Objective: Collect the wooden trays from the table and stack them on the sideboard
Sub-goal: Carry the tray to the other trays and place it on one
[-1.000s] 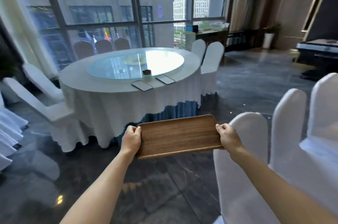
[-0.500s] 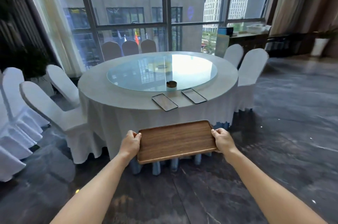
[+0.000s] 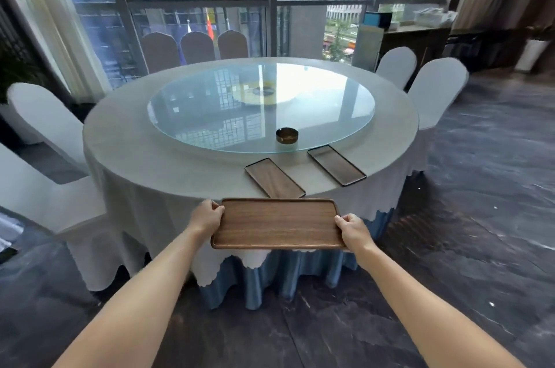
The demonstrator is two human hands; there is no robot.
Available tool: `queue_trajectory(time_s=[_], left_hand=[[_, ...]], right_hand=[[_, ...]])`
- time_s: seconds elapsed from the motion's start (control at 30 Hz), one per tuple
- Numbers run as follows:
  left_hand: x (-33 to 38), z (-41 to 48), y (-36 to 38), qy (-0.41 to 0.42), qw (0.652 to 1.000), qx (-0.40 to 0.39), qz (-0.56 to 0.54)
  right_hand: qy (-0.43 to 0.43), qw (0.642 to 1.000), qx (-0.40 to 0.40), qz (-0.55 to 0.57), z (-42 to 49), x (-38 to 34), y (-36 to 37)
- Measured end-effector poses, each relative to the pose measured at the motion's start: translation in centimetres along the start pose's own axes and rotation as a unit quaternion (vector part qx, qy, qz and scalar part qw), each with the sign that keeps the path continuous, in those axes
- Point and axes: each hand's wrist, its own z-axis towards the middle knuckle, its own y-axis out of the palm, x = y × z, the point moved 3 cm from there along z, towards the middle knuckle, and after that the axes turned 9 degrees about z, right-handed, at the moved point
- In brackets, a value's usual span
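1. Setting: I look into a dining room with a dark marbled floor (image 3: 480, 217) and tall windows (image 3: 195, 1) behind; other buildings show through the glass.
2. Round table (image 3: 144, 157): it is covered by a pale cloth that hangs over a blue skirt (image 3: 270, 280). A glass turntable (image 3: 210, 109) sits at its centre.
3. Ashtray (image 3: 286, 135): a small dark round dish, which I take to be an ashtray though its detail is soft, rests on the near edge of the glass.
4. Left tray on table (image 3: 274, 178): a narrow wooden tray lies flat on the cloth near the front rim, angled away from me.
5. Right tray on table (image 3: 335, 165): a second narrow tray lies beside it, apart, its far end just by the glass.
6. Held tray (image 3: 277, 223): a wider wooden tray with a raised rim is level in the air in front of the table edge. Its far edge overlaps the near end of the left tray in my view.
7. Left hand (image 3: 207, 217): it is closed around the held tray's left short edge, thumb on top.
8. Right hand (image 3: 353, 231): it grips the right short edge in the same way.
9. White-covered chairs (image 3: 435, 88) ring the table on both sides; three darker chair backs (image 3: 196, 48) stand against the windows.
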Motion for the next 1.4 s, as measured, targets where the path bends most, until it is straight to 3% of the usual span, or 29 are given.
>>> queue_trajectory(time_s=[0.33, 0.7, 1.03, 1.4], left_hand=[[2.3, 18.1, 3.1, -0.026, 0.994, -0.062, 0.084], [4.3, 28.4, 7.9, -0.040, 0.985, -0.083, 0.147], [6.5, 35.5, 11.3, -0.007, 0.962, -0.144, 0.234], [9.1, 40.2, 14.0, 0.107, 0.919, -0.180, 0.335]], right_hand=[[0.102, 0.991, -0.069, -0.045, 12.1, 0.8, 4.6], [0.213, 0.959, -0.183, -0.027, 21.1, 2.3, 7.1], [0.286, 0.946, -0.154, -0.022, 24.9, 2.9, 10.5], [0.329, 0.939, -0.096, 0.013, 26.8, 2.8, 12.6]])
